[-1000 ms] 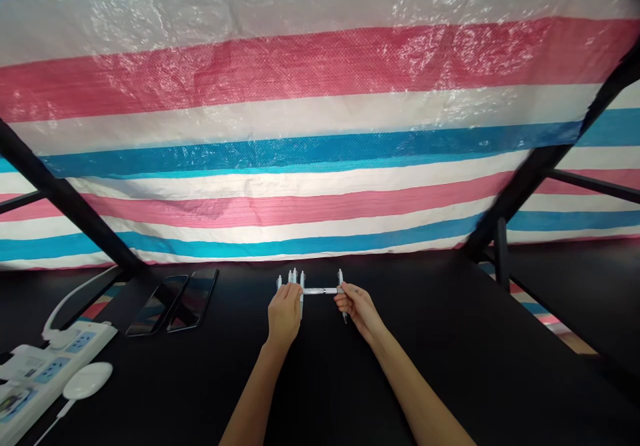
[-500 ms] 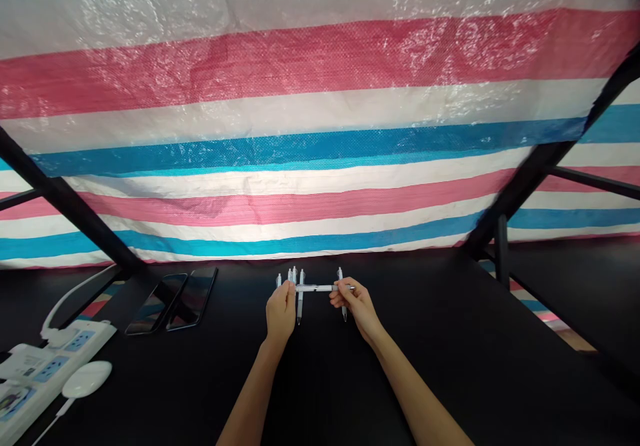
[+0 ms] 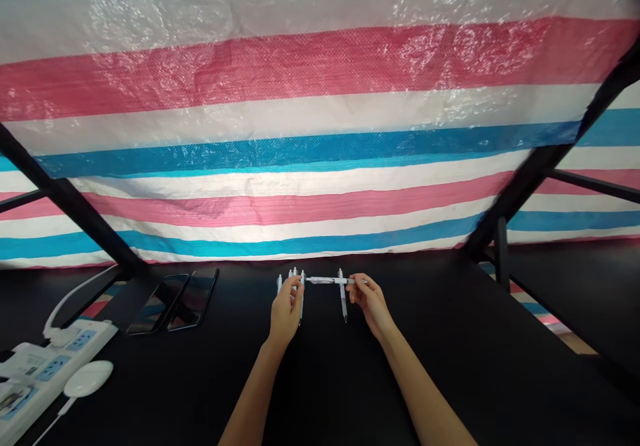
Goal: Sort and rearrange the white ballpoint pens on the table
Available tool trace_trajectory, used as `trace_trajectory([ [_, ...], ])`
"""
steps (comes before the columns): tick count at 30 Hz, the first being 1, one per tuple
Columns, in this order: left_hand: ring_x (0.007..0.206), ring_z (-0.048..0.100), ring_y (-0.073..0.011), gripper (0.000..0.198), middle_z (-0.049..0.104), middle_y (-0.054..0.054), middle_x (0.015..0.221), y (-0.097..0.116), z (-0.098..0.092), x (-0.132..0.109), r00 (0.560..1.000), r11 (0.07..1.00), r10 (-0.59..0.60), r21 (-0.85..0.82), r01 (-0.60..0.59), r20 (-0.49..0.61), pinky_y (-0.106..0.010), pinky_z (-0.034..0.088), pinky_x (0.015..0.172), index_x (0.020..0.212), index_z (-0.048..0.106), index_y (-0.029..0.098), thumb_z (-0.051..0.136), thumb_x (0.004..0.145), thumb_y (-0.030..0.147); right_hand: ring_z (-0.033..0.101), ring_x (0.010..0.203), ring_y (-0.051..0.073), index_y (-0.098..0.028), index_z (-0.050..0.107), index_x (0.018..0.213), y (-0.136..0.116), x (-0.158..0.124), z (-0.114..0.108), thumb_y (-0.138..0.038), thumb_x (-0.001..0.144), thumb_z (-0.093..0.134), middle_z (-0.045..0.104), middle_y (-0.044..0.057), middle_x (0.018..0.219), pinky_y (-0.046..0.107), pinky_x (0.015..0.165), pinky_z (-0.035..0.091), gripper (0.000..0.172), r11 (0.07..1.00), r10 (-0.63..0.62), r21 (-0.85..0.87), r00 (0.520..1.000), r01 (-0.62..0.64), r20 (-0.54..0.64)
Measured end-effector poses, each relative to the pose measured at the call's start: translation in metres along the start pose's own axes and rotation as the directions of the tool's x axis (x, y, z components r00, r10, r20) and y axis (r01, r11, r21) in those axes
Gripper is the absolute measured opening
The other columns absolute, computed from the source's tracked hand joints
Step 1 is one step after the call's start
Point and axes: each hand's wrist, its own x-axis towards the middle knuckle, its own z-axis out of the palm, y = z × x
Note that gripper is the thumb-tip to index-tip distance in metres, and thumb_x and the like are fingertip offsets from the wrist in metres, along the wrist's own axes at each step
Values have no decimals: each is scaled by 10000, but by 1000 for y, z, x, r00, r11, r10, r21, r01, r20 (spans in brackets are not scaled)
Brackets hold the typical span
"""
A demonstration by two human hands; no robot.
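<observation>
Several white pens (image 3: 295, 274) sit on the table (image 3: 430, 319) just ahead of the hands. The right hand (image 3: 371, 303) pinches the end of one crosswise pen (image 3: 327, 280), holding it over a lone pen (image 3: 343, 301), while the left hand (image 3: 287, 311) curls beside a cluster of pens (image 3: 292, 273), its grip hard to tell. Two phones (image 3: 173, 303) lie well left of it.

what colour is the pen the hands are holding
The pen looks white with grey parts; head view, though small.
</observation>
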Motion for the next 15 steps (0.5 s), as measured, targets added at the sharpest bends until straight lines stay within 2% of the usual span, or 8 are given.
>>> trace_trajectory([
  [4, 722, 588, -127, 239, 605, -46, 916, -5, 2, -2, 996, 995, 84, 54, -86, 26, -255, 492, 662, 1008, 554, 210, 367, 905, 319, 486, 448, 101, -186, 643, 756, 3, 1, -1, -464, 654, 726, 633, 18, 619, 229, 444, 386, 308, 999, 31, -9, 999, -31, 5],
  [7, 711, 585, -125, 224, 598, -44, 916, -4, 1, -2, 992, 987, 121, 101, -123, 26, -252, 483, 656, 992, 554, 208, 369, 908, 305, 484, 442, 98, -180, 638, 754, 4, 0, 1, -469, 644, 729, 635, 18, 617, 228, 446, 382, 322, 998, 60, -10, 998, -60, 7],
  [15, 633, 528, -117, 276, 523, -14, 761, 2, -2, 0, 991, 981, 100, 160, -113, 87, -238, 429, 606, 809, 518, 193, 294, 925, 305, 478, 438, 92, -171, 630, 757, 3, -1, 3, -479, 639, 730, 632, 13, 601, 222, 449, 370, 345, 996, 88, -23, 996, -88, 6],
])
